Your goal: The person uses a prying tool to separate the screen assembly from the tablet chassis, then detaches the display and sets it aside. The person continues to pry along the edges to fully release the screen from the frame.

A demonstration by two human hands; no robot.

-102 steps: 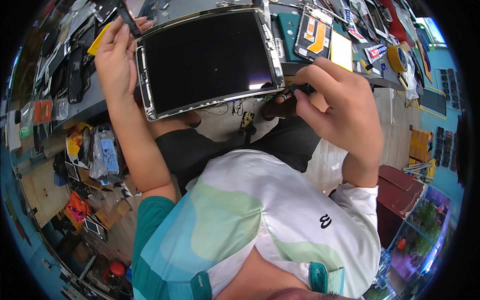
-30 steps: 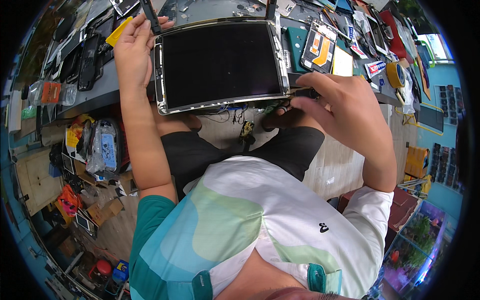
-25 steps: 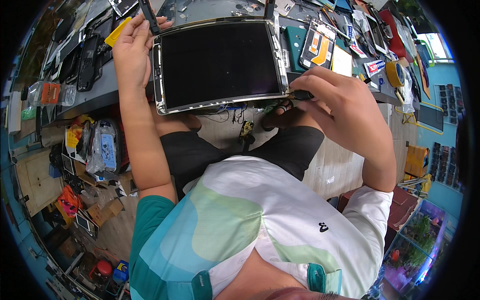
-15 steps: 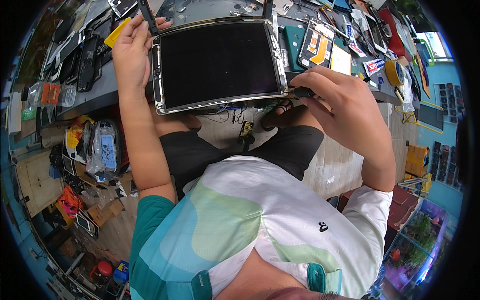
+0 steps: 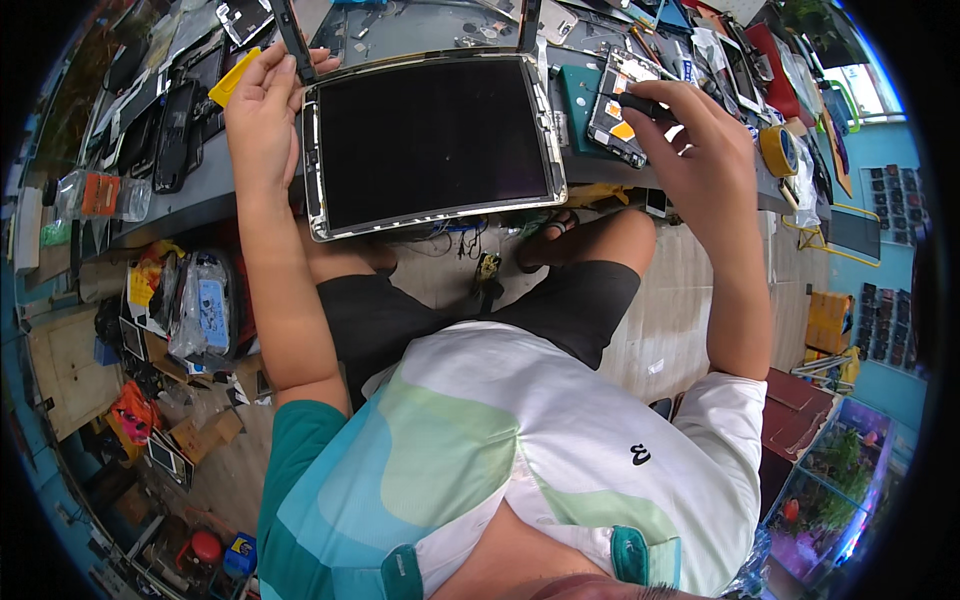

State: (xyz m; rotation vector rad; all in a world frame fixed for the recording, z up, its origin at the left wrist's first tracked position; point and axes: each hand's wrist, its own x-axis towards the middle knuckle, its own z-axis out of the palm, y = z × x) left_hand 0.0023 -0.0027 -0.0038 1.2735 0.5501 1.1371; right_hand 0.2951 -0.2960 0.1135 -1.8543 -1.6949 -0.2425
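An opened tablet (image 5: 440, 140) with a dark screen and a bare silver rim lies at the bench's near edge. A raised black frame (image 5: 290, 32) rises from its far side, cut off by the top of the picture. My left hand (image 5: 262, 125) is closed around that frame's left side, by the tablet's far left corner; some fingers are behind it. In my right hand (image 5: 705, 150) is a dark-handled screwdriver (image 5: 646, 107), its thin tip pointing left over an opened phone (image 5: 612, 135) with orange parts. The phone rests partly on a green box (image 5: 575, 105).
Phone shells and parts (image 5: 175, 130) crowd the bench's left side. A yellow piece (image 5: 235, 78) is beside my left hand. At the right are a yellow tape roll (image 5: 776, 152) and a red case (image 5: 775, 70). Cables (image 5: 455, 238) hang under the bench edge.
My right hand has moved with the screwdriver from the tablet's near right corner, away and rightward, to over the phone. The phone has shifted nearer. My left hand keeps its hold.
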